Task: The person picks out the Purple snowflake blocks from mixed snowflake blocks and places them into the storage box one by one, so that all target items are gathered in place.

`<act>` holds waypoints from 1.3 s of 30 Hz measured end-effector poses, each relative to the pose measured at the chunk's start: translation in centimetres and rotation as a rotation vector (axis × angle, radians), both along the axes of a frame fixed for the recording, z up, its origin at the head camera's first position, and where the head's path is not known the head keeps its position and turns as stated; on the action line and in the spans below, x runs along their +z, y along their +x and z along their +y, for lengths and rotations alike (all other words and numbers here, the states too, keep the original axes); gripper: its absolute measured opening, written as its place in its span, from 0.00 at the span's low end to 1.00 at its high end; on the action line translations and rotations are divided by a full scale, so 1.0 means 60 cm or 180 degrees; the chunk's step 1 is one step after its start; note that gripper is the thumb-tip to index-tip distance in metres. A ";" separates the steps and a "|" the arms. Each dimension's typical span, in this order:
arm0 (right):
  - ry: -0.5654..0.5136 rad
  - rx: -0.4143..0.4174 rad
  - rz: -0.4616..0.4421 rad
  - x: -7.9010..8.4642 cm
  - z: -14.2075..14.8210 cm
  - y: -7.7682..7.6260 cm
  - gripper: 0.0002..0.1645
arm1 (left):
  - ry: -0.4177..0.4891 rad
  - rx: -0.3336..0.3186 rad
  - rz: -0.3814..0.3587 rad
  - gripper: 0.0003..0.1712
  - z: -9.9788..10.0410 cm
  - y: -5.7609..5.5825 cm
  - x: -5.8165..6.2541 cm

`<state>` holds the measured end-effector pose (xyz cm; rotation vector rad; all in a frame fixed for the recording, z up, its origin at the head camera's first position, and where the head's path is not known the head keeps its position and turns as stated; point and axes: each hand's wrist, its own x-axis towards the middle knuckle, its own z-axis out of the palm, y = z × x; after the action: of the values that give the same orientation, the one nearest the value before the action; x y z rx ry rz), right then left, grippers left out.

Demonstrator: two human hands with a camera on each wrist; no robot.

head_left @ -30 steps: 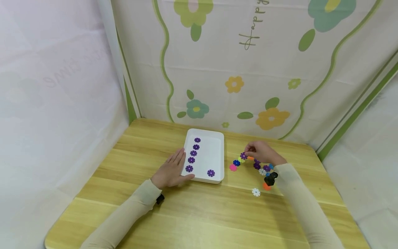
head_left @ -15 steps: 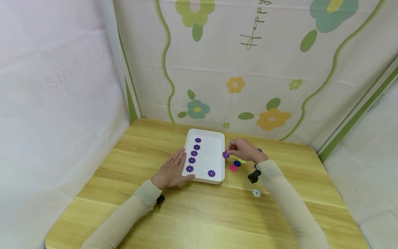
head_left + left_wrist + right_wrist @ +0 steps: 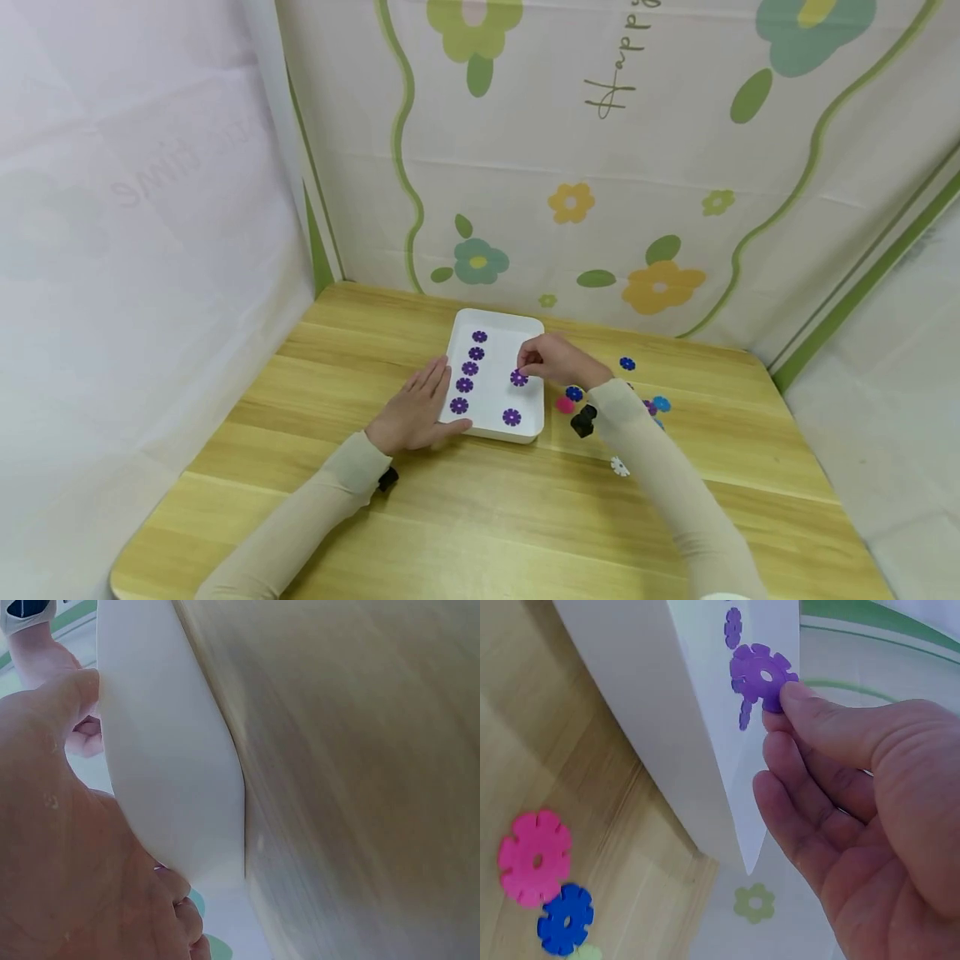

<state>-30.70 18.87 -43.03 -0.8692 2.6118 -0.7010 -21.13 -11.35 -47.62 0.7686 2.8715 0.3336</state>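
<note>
A white rectangular tray (image 3: 495, 435) stands on the wooden table, with a column of several purple snowflake discs (image 3: 469, 368) along its left side. One more purple disc (image 3: 512, 417) lies at its near right corner. My right hand (image 3: 558, 360) is over the tray's right side and pinches a purple snowflake disc (image 3: 763, 676) between thumb and index finger. The disc is tilted, its centre hole showing in the right wrist view. My left hand (image 3: 411, 410) rests on the tray's left rim with straight fingers, the thumb (image 3: 75, 694) at the near rim.
Right of the tray lie a pink disc (image 3: 566, 405), a dark blue disc (image 3: 573, 393) and light blue ones (image 3: 661, 403); the right forearm hides part of this group. A white disc (image 3: 619, 466) is nearer the front. A printed curtain (image 3: 517, 150) closes off the back.
My right hand has lifted a purple disc from the loose group and carried it left, across the tray's right rim to above the tray. The left hand has stayed in place.
</note>
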 end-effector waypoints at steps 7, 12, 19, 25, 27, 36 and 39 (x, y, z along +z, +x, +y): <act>0.0307 0.0217 -0.0131 -0.010 -0.016 -0.004 0.05 | 0.0013 -0.0008 0.0008 0.62 0.004 0.000 0.000; 0.0446 0.0285 -0.0114 -0.017 -0.021 -0.006 0.04 | -0.0030 -0.0024 0.0012 0.62 0.006 -0.002 -0.002; 0.0576 0.0218 -0.0073 -0.027 -0.029 -0.007 0.05 | -0.0010 -0.0028 -0.0005 0.62 0.008 -0.001 0.000; 0.0690 0.0199 -0.0135 -0.031 -0.035 -0.005 0.04 | -0.0017 -0.0027 -0.0040 0.62 0.008 -0.001 0.001; 0.0695 0.0194 -0.0109 -0.032 -0.035 -0.005 0.04 | 0.0003 -0.0016 -0.0047 0.62 0.007 -0.001 0.000; 0.0621 0.0399 0.0207 -0.007 -0.019 0.008 0.03 | 0.0070 -0.0008 -0.0016 0.62 0.002 -0.002 -0.005; 0.0597 0.0429 0.0350 0.006 0.002 0.014 0.02 | 0.0043 -0.0021 -0.0013 0.62 0.002 -0.001 -0.003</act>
<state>-29.84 19.01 -42.69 -1.0395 2.6308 -0.3755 -21.19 -11.25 -47.79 0.7784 2.8652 0.3538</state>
